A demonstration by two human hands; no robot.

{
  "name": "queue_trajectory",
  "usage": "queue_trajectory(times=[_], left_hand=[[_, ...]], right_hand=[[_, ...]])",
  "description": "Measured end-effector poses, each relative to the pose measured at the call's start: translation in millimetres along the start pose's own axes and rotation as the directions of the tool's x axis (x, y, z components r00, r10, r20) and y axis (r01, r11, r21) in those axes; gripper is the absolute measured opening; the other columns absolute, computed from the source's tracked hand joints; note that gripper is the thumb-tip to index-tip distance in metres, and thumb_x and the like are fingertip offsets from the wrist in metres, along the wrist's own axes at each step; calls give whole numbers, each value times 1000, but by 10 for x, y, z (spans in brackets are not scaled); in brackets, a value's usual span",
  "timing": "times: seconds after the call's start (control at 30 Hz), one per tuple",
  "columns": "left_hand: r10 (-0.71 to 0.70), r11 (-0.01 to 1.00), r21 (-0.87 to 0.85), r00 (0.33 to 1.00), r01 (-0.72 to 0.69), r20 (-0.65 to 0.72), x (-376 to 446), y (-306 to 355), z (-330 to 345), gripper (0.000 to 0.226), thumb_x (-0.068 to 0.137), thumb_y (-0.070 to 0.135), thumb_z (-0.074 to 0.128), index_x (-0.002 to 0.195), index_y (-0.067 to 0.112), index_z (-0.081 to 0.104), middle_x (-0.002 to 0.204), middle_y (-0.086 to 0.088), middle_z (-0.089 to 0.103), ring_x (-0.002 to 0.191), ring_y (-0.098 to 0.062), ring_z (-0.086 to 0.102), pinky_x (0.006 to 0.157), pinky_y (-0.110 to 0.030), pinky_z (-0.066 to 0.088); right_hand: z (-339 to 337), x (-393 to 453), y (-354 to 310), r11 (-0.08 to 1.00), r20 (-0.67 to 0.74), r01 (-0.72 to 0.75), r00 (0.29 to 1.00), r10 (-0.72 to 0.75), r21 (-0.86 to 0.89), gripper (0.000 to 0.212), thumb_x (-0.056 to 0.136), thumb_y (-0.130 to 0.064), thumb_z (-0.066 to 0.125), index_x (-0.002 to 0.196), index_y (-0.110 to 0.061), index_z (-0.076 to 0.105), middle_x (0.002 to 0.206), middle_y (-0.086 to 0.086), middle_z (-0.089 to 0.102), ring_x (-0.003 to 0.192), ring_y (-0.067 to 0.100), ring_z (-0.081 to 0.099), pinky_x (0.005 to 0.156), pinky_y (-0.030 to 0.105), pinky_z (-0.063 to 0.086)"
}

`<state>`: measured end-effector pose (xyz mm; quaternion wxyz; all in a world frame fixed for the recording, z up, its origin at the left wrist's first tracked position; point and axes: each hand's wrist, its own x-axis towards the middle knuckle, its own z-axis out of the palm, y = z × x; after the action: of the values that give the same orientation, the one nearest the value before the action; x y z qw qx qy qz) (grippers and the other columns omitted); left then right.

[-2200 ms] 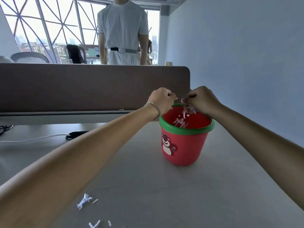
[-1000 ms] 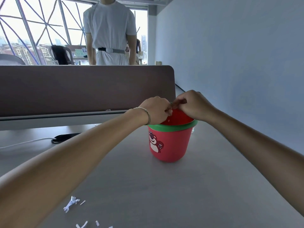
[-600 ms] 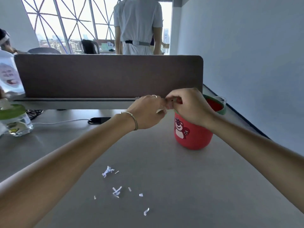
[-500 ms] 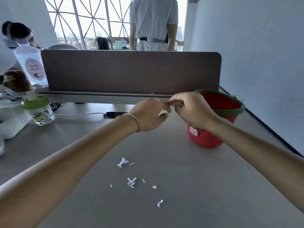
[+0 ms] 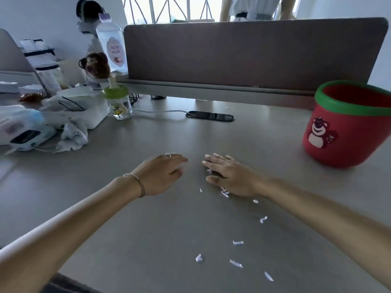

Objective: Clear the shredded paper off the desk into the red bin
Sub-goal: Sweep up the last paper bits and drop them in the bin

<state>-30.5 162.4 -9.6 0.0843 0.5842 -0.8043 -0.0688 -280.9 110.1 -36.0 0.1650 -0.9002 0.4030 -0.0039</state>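
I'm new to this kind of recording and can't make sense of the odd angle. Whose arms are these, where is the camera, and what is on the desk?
There is no machine here. A person wears a wide-angle camera on the head, so you look down along their own arms. The left hand and right hand lie low over the grey desk, fingers fairly straight, holding nothing that shows. Small white paper scraps lie scattered near and under the right hand. The red bin with a green rim and a bear picture stands to the right. A black phone on a white cable lies further back, and bottles and clutter sit at the left.
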Motion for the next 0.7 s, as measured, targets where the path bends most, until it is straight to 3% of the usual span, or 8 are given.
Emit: queue_trajectory(times=[0.1, 0.2, 0.33, 0.43, 0.53, 0.63, 0.7], left_hand=[[58, 998, 5, 995, -59, 81, -284, -68, 45, 57, 104, 46, 35, 156, 22, 35, 166, 4, 27, 155, -11, 15, 124, -30, 13], [88, 992, 68, 974, -104, 208, -572, -67, 123, 85, 91, 73, 16, 162, 28, 7, 169, 10, -1, 154, -3, -10, 125, -29, -5], [132, 971, 152, 941, -187, 312, -919, 142, 210, 102, 81, 89, 15, 158, 31, -18, 165, 9, -26, 146, 0, -32, 122, -31, -18], [168, 953, 184, 924, -242, 343, -1047, 340, 272, 110, 79, 93, 26, 155, 33, -27, 163, 9, -33, 144, -2, -39, 123, -42, -18], [194, 946, 194, 934, -259, 299, -1007, 540, 360, 116, 73, 97, 23, 154, 32, -29, 162, 9, -34, 144, -3, -38, 123, -47, -17], [141, 976, 130, 961, -175, 240, -786, 629, 443, 114, 66, 99, 11, 153, 36, -30, 164, 9, -30, 146, -2, -35, 124, -47, -14], [110, 986, 96, 970, -133, 218, -613, 644, 475, 114, 66, 99, 9, 155, 35, -25, 165, 9, -26, 148, -3, -31, 125, -48, -11]], right_hand=[[163, -127, 30, 997, -11, 32, 999, -33, -64, 69, 105, -59, 25, 164, -26, 9, 171, -8, -2, 156, 5, -10, 127, 33, -6], [229, -366, -58, 995, 8, 52, 999, -52, -86, 91, 90, -78, 5, 164, -25, 4, 171, -10, -7, 154, 2, -15, 127, 30, -8], [348, -806, -292, 985, 27, 109, 994, -106, -132, 86, 92, -72, 5, 163, -25, -2, 169, -10, -15, 152, -1, -22, 126, 28, -10], [341, -1030, -396, 990, 81, 132, 989, -127, -53, 79, 97, -68, 13, 163, -27, -1, 168, -14, -15, 150, -5, -22, 125, 25, -11], [283, -1109, -332, 995, 21, 89, 996, -90, 53, 84, 92, -73, 9, 163, -29, 4, 169, -16, -5, 151, -8, -16, 126, 25, -8], [323, -1207, -256, 999, 10, 18, 1000, -18, -34, 89, 88, -76, 1, 163, -29, 1, 169, -15, -11, 150, -6, -21, 126, 29, -9], [359, -1305, -288, 997, 29, 30, 999, -28, -65, 82, 93, -71, 6, 163, -29, -1, 168, -16, -15, 149, -6, -24, 125, 28, -12]])
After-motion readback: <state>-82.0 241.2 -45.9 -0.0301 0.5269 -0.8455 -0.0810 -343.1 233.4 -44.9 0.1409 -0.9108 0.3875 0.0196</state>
